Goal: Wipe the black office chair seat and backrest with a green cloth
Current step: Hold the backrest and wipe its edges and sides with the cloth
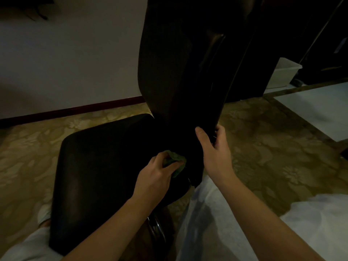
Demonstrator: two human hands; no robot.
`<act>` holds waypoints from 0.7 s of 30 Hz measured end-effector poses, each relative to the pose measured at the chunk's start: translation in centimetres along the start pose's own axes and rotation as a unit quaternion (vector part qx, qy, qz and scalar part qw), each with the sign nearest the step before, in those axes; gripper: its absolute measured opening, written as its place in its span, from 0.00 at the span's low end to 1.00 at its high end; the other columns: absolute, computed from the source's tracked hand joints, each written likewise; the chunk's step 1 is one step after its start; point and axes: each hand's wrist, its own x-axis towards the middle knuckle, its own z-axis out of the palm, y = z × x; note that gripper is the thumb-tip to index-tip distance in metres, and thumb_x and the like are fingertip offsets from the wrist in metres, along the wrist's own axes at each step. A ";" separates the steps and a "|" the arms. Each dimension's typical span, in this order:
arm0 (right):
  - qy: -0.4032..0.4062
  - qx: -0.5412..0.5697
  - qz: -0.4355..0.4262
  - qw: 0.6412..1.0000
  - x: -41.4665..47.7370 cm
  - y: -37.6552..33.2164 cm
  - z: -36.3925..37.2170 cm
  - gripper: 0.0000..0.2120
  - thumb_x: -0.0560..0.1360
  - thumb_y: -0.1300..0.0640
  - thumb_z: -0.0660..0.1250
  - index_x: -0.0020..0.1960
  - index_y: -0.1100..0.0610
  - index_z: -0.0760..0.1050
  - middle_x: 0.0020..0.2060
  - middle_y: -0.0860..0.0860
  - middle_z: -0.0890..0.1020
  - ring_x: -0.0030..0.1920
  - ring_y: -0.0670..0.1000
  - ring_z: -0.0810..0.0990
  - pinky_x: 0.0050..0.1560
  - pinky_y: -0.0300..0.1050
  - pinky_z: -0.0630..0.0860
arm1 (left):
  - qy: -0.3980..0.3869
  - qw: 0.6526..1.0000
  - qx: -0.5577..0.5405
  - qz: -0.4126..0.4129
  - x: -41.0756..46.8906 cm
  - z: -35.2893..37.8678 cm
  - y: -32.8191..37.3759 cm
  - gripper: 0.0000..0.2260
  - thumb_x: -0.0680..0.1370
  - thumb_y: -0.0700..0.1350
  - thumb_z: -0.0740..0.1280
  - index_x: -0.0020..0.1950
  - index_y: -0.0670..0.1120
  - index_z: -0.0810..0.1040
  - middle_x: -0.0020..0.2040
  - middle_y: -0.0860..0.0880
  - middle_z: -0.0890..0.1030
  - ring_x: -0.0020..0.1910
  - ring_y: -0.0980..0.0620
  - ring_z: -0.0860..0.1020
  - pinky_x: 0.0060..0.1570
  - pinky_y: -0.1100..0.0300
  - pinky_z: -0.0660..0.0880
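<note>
Both hands busy: left hand (156, 173) bunches the green cloth (176, 160) at the rear crease of the seat (101, 159), three o'clock side, right hand (214, 153) clamps the backrest (175, 72) low, so next probably calls for a firm sweep toward nine o'clock

Seat's (94, 166) left half lies open for a pass. Backrest (169, 72) stands close at its rear, w/ left hand (156, 174) & right hand (216, 153) crowding that corner. Dark cabinet (282, 34) just behind; carpet (273, 147) open to the right.
</note>
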 end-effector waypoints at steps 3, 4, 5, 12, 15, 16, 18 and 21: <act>-0.001 0.004 0.000 1.000 0.0 -0.1 -0.1 0.26 0.69 0.31 0.67 0.61 0.44 0.71 0.57 0.44 0.80 0.56 0.45 0.81 0.58 0.53 0.79 | 0.036 0.999 -0.025 0.003 0.3 -1.6 0.3 0.15 0.79 0.45 0.61 0.62 0.49 0.82 0.61 0.41 0.77 0.54 0.43 0.80 0.46 0.55 0.82; 0.000 0.006 -0.001 1.000 0.0 0.0 -0.1 0.26 0.69 0.32 0.67 0.62 0.44 0.71 0.57 0.44 0.80 0.56 0.44 0.81 0.58 0.52 0.79 | 0.054 0.998 -0.036 0.006 0.5 -2.2 0.3 0.15 0.80 0.45 0.62 0.63 0.49 0.82 0.62 0.41 0.77 0.55 0.44 0.79 0.48 0.57 0.80; 0.002 0.006 -0.004 1.000 -0.1 0.0 -0.1 0.26 0.70 0.32 0.67 0.62 0.44 0.71 0.57 0.44 0.80 0.56 0.44 0.81 0.58 0.52 0.79 | 0.071 0.996 -0.044 0.008 0.8 -2.8 0.3 0.15 0.80 0.44 0.62 0.65 0.48 0.81 0.63 0.41 0.76 0.55 0.45 0.79 0.49 0.57 0.80; 0.003 0.013 0.000 1.000 -0.1 -0.1 0.0 0.28 0.68 0.31 0.67 0.62 0.44 0.71 0.58 0.44 0.80 0.57 0.45 0.80 0.59 0.53 0.79 | 0.067 0.997 -0.009 0.037 1.1 -1.8 0.1 0.16 0.79 0.46 0.60 0.63 0.48 0.82 0.61 0.39 0.78 0.55 0.41 0.80 0.45 0.53 0.82; 0.000 0.005 -0.006 1.000 -0.1 -0.3 0.0 0.26 0.70 0.32 0.68 0.62 0.44 0.71 0.57 0.44 0.80 0.56 0.44 0.80 0.58 0.51 0.79 | 0.053 0.998 -0.004 0.023 0.6 -0.2 0.0 0.16 0.78 0.46 0.60 0.61 0.48 0.83 0.60 0.38 0.78 0.54 0.39 0.80 0.41 0.51 0.83; 0.001 0.006 -0.009 1.000 -0.1 -0.3 0.0 0.24 0.71 0.34 0.68 0.62 0.44 0.71 0.57 0.44 0.79 0.56 0.43 0.80 0.57 0.50 0.80 | 0.044 0.999 0.002 0.020 0.4 0.4 -0.1 0.16 0.78 0.46 0.60 0.60 0.49 0.83 0.60 0.38 0.78 0.54 0.39 0.80 0.41 0.51 0.82; 0.004 0.008 -0.012 1.000 -0.1 -0.3 0.0 0.23 0.73 0.37 0.68 0.63 0.46 0.70 0.58 0.44 0.79 0.56 0.42 0.81 0.57 0.49 0.80 | 0.015 0.999 0.023 0.023 -0.1 1.6 -0.3 0.15 0.77 0.47 0.62 0.60 0.51 0.83 0.60 0.40 0.78 0.53 0.40 0.79 0.39 0.52 0.82; 0.005 0.006 -0.011 1.000 -0.1 -0.4 0.1 0.23 0.73 0.36 0.68 0.63 0.46 0.70 0.57 0.45 0.80 0.55 0.43 0.81 0.56 0.50 0.80 | -0.036 0.999 0.033 0.011 -0.8 3.0 -0.4 0.16 0.73 0.45 0.71 0.61 0.52 0.83 0.58 0.41 0.78 0.52 0.39 0.80 0.36 0.51 0.82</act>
